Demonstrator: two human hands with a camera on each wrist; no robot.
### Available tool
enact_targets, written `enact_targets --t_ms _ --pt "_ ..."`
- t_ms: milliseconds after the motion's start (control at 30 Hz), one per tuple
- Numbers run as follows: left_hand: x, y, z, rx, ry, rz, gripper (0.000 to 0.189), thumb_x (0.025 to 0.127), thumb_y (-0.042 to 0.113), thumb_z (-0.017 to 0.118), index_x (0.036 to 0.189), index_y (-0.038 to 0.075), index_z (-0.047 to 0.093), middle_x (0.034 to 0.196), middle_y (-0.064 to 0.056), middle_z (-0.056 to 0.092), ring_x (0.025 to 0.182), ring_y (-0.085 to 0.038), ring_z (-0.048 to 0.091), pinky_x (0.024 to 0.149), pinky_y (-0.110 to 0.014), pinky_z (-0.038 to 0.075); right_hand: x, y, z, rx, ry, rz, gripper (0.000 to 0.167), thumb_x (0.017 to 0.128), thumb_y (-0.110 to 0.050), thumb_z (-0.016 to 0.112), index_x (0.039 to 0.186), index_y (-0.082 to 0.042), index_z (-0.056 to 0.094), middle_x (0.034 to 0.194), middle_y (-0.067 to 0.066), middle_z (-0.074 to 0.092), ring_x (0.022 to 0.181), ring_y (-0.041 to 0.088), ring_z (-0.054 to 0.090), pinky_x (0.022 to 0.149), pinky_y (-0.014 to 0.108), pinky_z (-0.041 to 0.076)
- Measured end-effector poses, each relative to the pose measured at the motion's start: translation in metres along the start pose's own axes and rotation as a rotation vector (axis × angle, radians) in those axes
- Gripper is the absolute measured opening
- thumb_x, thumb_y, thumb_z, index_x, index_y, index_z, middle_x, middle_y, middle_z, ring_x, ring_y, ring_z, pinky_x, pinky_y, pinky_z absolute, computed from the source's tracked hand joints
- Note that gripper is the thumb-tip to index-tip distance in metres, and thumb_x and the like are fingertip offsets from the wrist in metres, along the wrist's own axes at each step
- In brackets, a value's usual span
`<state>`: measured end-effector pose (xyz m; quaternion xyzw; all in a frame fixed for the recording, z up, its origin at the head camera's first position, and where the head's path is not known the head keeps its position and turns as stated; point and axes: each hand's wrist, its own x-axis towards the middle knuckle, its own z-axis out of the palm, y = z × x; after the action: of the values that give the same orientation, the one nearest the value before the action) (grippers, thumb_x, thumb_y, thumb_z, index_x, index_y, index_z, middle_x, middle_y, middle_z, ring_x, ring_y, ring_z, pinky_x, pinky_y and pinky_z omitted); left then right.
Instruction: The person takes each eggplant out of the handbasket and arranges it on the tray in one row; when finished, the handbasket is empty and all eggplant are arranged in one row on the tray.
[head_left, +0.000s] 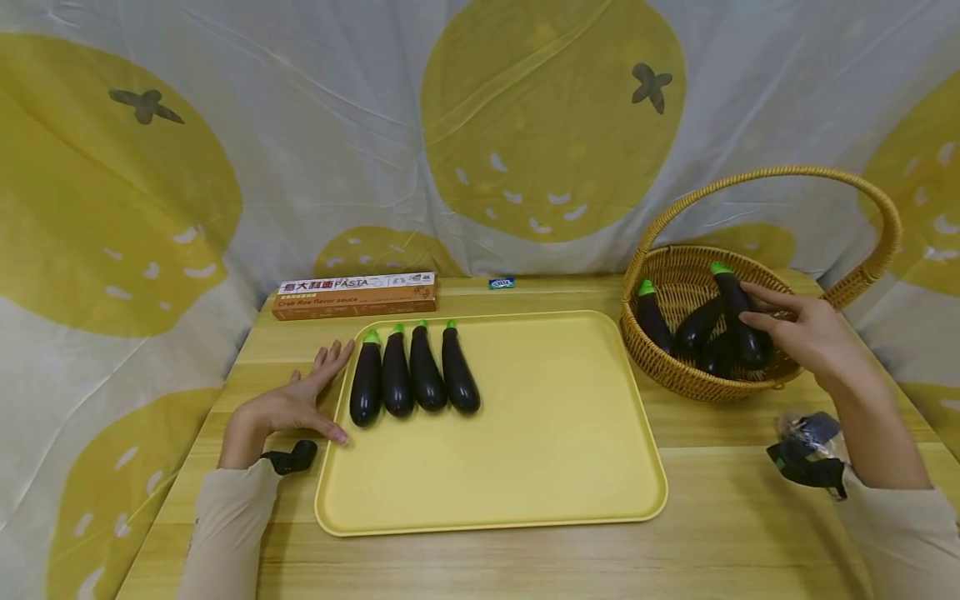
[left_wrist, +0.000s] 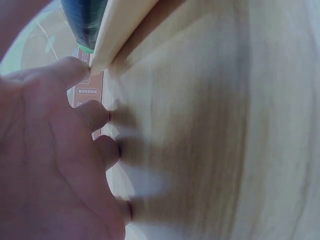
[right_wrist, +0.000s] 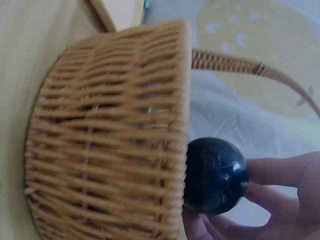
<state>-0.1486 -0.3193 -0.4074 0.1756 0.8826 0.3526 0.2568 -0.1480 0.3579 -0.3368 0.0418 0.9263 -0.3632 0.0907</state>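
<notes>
Yellow tray [head_left: 555, 433]: flat on the wooden table [head_left: 495, 571], serving as reference for all places here. Row of four eggplants [head_left: 426, 375]: on the tray's far left part, side by side, green stems toward its far edge; the shared direction seems meant to keep them compact and orderly. Left hand [head_left: 300, 404]: at the tray's left edge, grasping nothing, fingers spread, thumb and index finger at the rim, other fingertips on the table; probably placed so to steady the tray. Wicker basket [head_left: 671, 375]: just beyond the tray's far right corner, handle upright, its wall keeping at least three loose eggplants [head_left: 656, 323] together. Right hand [head_left: 806, 329]: right of the tray, pinching one further eggplant [head_left: 738, 321] between thumb and fingers, over the basket; the hold across the thicker body likely offers better balance than the stem. Pasta box [head_left: 354, 298]: behind the tray's far left corner. Small blue packet [head_left: 501, 283]: behind the tray's far edge, apart from it.
</notes>
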Motion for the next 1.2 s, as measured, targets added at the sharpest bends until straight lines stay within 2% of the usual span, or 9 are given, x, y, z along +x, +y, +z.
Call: enact_targets --t_ms 133,233,367,467,567,733,800,967,1200 --pt "0.000 0.000 0.000 0.001 -0.001 -0.001 0.146 0.069 0.030 0.097 0.167 0.013 -0.010 0.167 -0.027 -0.029 0.151 -0.051 -0.032 0.110 -0.082 -0.020 -0.004 -0.009 0.006 0.025 -0.007 -0.039 0.066 0.108 -0.046 0.050 0.164 -0.017 0.029 0.142 0.023 0.047 0.061 0.016 0.036 0.054 0.037 0.034" --pt "0.000 0.000 0.000 -0.003 -0.002 -0.002 0.146 0.069 0.030 0.097 0.167 0.014 -0.010 0.167 -0.026 -0.029 0.151 -0.050 -0.032 0.110 -0.082 -0.020 -0.009 -0.018 0.011 0.007 -0.021 -0.060 0.065 0.107 -0.046 0.052 0.163 -0.018 0.033 0.113 0.017 0.054 0.058 0.017 0.035 0.052 0.037 0.035" --pt "0.000 -0.001 0.000 -0.006 -0.002 -0.004 0.146 0.069 0.031 0.097 0.167 0.014 -0.010 0.167 -0.025 -0.029 0.151 -0.050 -0.032 0.110 -0.082 -0.020 -0.017 -0.029 0.018 0.026 -0.074 -0.080 0.065 0.106 -0.044 0.056 0.162 -0.017 0.037 0.129 0.027 0.056 0.059 0.016 0.032 0.050 0.038 0.033" --pt "0.000 -0.001 0.000 -0.007 -0.002 -0.006 0.146 0.069 0.031 0.097 0.167 0.014 -0.010 0.167 -0.025 -0.029 0.151 -0.050 -0.032 0.110 -0.081 -0.020 -0.024 -0.034 0.023 0.060 -0.118 -0.108 0.062 0.106 -0.039 0.058 0.161 -0.016 0.039 0.147 0.018 0.052 0.065 0.015 0.034 0.051 0.039 0.032" --pt "0.000 -0.001 0.000 -0.008 -0.003 -0.007 0.146 0.069 0.031 0.097 0.167 0.014 -0.010 0.167 -0.025 -0.029 0.151 -0.050 -0.032 0.110 -0.082 -0.020 -0.030 -0.038 0.028 0.066 -0.153 -0.139 0.059 0.106 -0.035 0.059 0.160 -0.018 0.041 0.124 0.007 0.060 0.067 0.014 0.038 0.052 0.037 0.034" --pt "0.000 0.000 0.000 -0.005 -0.005 -0.003 0.145 0.070 0.032 0.096 0.167 0.014 -0.010 0.167 -0.024 -0.029 0.151 -0.050 -0.032 0.111 -0.081 -0.020 -0.035 -0.051 0.041 0.081 -0.245 -0.229 0.054 0.107 -0.031 0.059 0.158 -0.020 0.046 0.148 0.014 0.056 0.100 -0.007 0.060 0.073 0.019 0.052" --pt "0.001 0.000 0.000 -0.004 -0.005 -0.002 0.145 0.070 0.032 0.096 0.167 0.014 -0.010 0.168 -0.024 -0.030 0.151 -0.050 -0.032 0.111 -0.081 -0.020 -0.036 -0.061 0.049 0.082 -0.270 -0.268 0.052 0.106 -0.031 0.060 0.156 -0.021 0.049 0.156 0.016 0.050 0.120 0.001 0.061 0.085 0.019 0.054" --pt "0.001 -0.001 0.000 -0.011 -0.007 -0.010 0.146 0.069 0.031 0.097 0.167 0.015 -0.011 0.167 -0.024 -0.030 0.151 -0.049 -0.033 0.111 -0.081 -0.021 -0.029 -0.087 0.084 0.063 -0.307 -0.321 0.050 0.103 -0.034 0.065 0.151 -0.025 0.055 0.156 0.019 0.052 0.134 0.037 0.056 0.093 0.038 0.052" --pt "0.002 0.000 0.000 -0.010 -0.005 -0.012 0.146 0.069 0.028 0.097 0.167 0.015 -0.010 0.167 -0.025 -0.029 0.152 -0.049 -0.032 0.110 -0.081 -0.021 -0.003 -0.118 0.142 0.077 -0.344 -0.334 0.051 0.102 -0.028 0.065 0.151 -0.021 0.055 0.152 0.019 0.056 0.127 0.038 0.064 0.098 0.049 0.056"
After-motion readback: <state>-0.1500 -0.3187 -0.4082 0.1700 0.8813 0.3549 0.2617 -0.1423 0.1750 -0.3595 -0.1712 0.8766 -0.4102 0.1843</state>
